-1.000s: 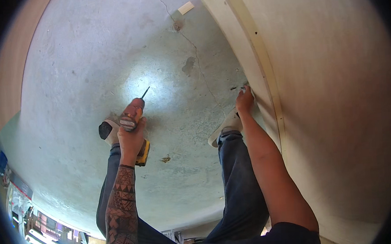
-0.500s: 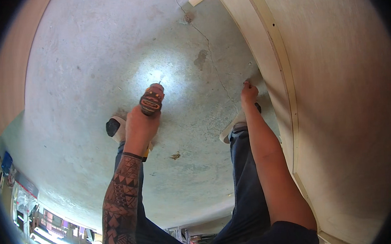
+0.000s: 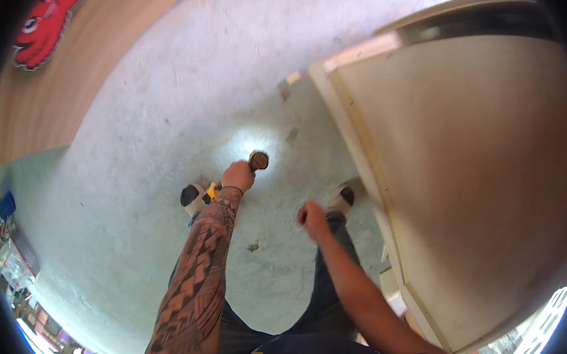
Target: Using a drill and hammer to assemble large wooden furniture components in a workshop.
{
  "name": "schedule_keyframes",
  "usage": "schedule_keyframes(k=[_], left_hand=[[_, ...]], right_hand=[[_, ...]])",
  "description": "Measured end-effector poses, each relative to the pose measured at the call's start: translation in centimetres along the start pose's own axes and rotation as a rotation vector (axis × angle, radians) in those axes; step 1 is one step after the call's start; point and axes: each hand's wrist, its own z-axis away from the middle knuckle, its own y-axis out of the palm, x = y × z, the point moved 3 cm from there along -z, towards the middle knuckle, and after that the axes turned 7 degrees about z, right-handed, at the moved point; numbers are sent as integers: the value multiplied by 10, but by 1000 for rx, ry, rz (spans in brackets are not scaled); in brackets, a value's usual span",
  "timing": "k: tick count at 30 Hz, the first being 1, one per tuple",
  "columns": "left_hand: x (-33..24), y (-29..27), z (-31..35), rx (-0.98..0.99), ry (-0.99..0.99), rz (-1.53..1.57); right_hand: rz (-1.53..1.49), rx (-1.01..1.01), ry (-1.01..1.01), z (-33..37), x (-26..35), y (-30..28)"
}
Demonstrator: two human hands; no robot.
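Note:
My left hand (image 3: 238,176) is wrapped round a cordless drill (image 3: 258,160), held out over the grey concrete floor (image 3: 227,102). The drill's lamp throws a bright patch on the concrete beyond it. Part of its yellow lower end shows next to my left shoe (image 3: 192,197). My right hand (image 3: 312,218) is apart from the drill, near my right shoe (image 3: 341,199). Its fingers are curled together, and whatever may be inside them is too small and blurred to make out.
To the right stands a large pale wooden panel (image 3: 465,172) with a raised batten edge (image 3: 374,168). A curved wooden surface (image 3: 96,78) with a red cartoon-like shape (image 3: 41,33) lies at the far left. A small brown scrap (image 3: 253,246) is on the floor between my legs.
The view has turned and more of the panel's far end shows. My right hand has moved left, away from the panel edge. The drill has swung right, still in my left hand.

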Motion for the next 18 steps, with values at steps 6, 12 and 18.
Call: schedule_keyframes(k=[6,12,18], left_hand=[[-5,-84,132,-46,17,-6],[2,-171,311,-168,172,-77],[93,-135,429,61,380,-612]], right_hand=[[-462,262,2,231,142,-49],[-195,-308,-13,387,104,-214],[953,-590,-98,489,-92,-253]])
